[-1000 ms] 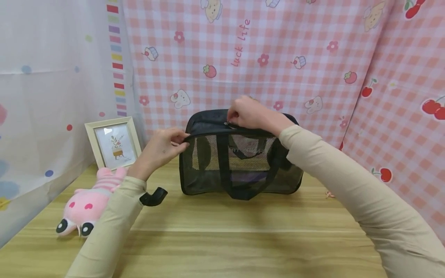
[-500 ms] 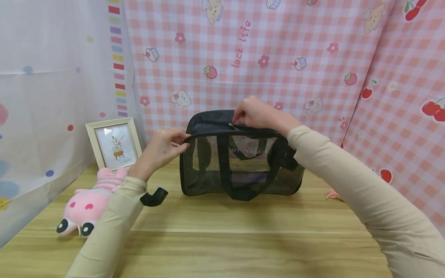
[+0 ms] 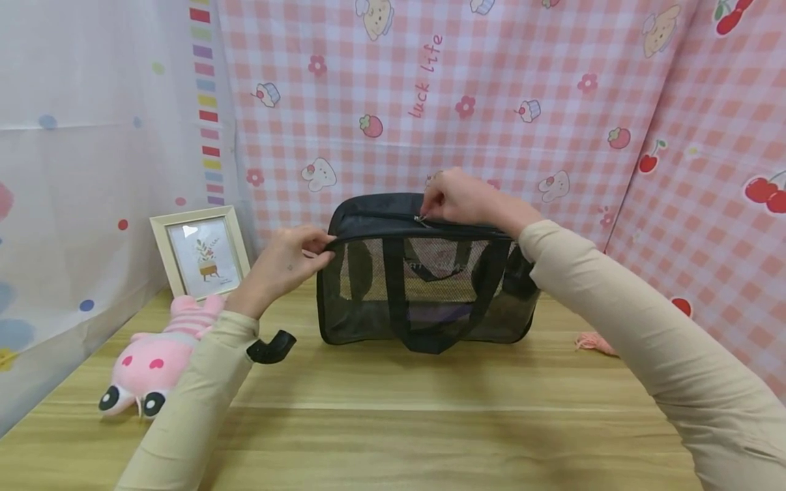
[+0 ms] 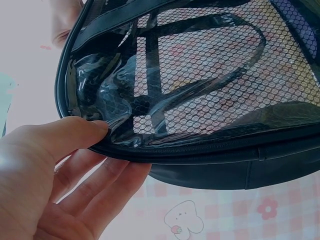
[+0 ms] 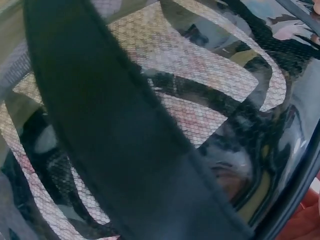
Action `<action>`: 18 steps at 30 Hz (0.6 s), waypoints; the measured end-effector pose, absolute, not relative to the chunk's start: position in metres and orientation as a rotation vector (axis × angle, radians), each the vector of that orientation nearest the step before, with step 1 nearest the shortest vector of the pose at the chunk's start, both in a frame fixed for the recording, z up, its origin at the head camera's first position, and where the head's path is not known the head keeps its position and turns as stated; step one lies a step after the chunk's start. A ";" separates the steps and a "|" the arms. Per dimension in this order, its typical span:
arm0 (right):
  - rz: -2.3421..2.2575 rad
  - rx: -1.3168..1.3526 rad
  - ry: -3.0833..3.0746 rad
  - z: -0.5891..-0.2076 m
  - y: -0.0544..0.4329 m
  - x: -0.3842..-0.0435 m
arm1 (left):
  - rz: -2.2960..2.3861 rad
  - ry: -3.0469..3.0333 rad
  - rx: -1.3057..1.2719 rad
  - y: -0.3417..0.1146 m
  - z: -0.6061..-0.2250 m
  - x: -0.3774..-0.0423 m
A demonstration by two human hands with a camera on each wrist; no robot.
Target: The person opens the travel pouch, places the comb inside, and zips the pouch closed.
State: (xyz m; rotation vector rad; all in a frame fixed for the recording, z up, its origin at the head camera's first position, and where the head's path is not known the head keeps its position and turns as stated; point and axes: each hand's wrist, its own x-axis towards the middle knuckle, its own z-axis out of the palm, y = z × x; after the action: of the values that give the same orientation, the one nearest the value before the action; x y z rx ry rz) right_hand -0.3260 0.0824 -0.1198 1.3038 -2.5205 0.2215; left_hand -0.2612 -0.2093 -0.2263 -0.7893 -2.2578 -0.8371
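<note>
A black see-through mesh bag point(image 3: 362, 322) stands upright on the wooden table, its dark handle point(image 3: 399, 293) hanging down the front. My left hand point(image 3: 285, 266) pinches the bag's top left corner; in the left wrist view the thumb point(image 4: 82, 131) lies on the clear side and the fingers curl under the piped edge. Above the bag's top, my right hand point(image 3: 467, 198) pinches the metal zipper pull point(image 3: 420, 219) near the middle of the zipper. The right wrist view is mostly filled by a wide black strap point(image 5: 115, 120), with part of the hand at the lower right edge.
Left of the bag lie a pink plush toy point(image 3: 153, 358) and a black curved piece point(image 3: 272, 348) beside the left sleeve. A framed picture point(image 3: 205, 256) stands behind them. A pink tassel point(image 3: 594, 343) lies to the right, near the right sleeve. Patterned cloth point(image 3: 381, 88) hangs behind.
My right hand has moved a little to the right along the bag's top, bringing the zipper pull with it. The left hand stays at the corner.
</note>
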 end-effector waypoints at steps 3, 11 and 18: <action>0.232 1.293 -2.541 -0.120 0.087 -0.326 | -0.841 -2.256 -0.792 -0.209 -0.226 -0.261; 0.269 1.276 -2.579 -0.123 0.100 -0.330 | -0.840 -2.253 -0.795 -0.209 -0.226 -0.261; 0.285 1.255 -2.569 -0.128 0.117 -0.334 | -0.835 -2.267 -0.779 -0.209 -0.226 -0.261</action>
State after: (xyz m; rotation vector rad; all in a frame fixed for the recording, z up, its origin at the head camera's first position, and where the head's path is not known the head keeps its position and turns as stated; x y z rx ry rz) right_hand -0.3344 0.1166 -0.1275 1.2555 -2.5692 0.2847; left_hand -0.2613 -0.2090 -0.2261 -0.7787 -2.2671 -0.8349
